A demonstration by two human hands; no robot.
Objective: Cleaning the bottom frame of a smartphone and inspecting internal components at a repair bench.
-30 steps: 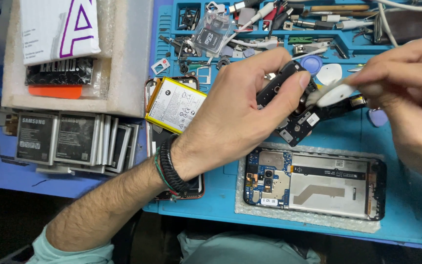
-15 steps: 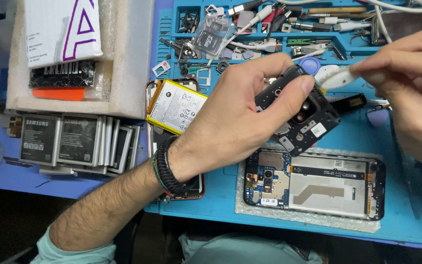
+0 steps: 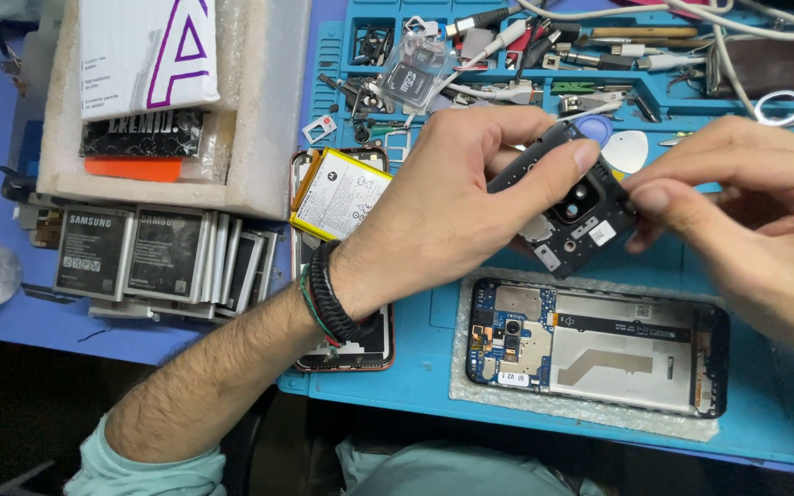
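Hands meet over the blue work mat, holding one small thing between them. It is a black plastic phone part with round camera holes in it. It is up in the air, above the far half of the mat and just past the open phone.

The left hand comes in from the near left corner. Its fingers are closed around the black part, with the thumb pressed on the top edge. A dark braided wristband sits on that wrist, and a pale green sleeve shows lower down the arm.

The right hand comes in from the right edge. Its thumb and fingers pinch the right side of the same black part. I cannot tell if it holds anything else.

The open phone lies flat near the front edge of the mat, on a thin grey sheet. Its back is off, so you can see a blue board and a silver plate inside.

A yellow-edged battery lies at the left edge of the mat, partly under the left hand. A second phone with a red rim lies under the wrist.

Left of the mat, a row of grey batteries stands packed together. Behind them is a white foam tray with a white box in it.

Small tools fill the slots along the far edge of the mat. A blue pick and a white pick lie just behind the hands.
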